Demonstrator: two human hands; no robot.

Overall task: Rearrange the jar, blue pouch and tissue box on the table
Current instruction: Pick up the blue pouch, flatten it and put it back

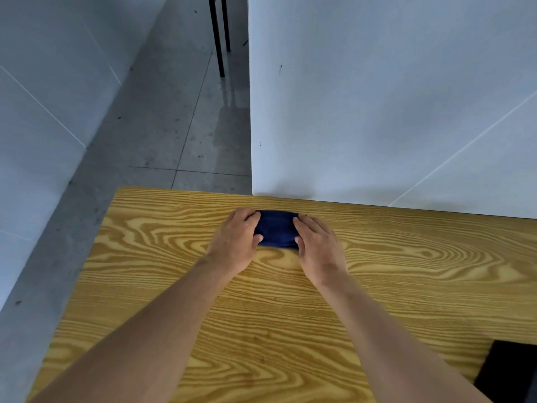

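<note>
Hands on the blue pouch (277, 230), both at once: I see my left hand (236, 239) gripping its left end, fingers curled over the far edge and thumb tucked against the near edge, while my right hand (318, 248) grips the right end the same way. The pouch lies flat on the tabletop (406, 274) between the two hands, close to the far edge, just in front of the white partition (392, 112). A black object (508, 370) sits well behind my right hand, near the tabletop's right corner
</note>
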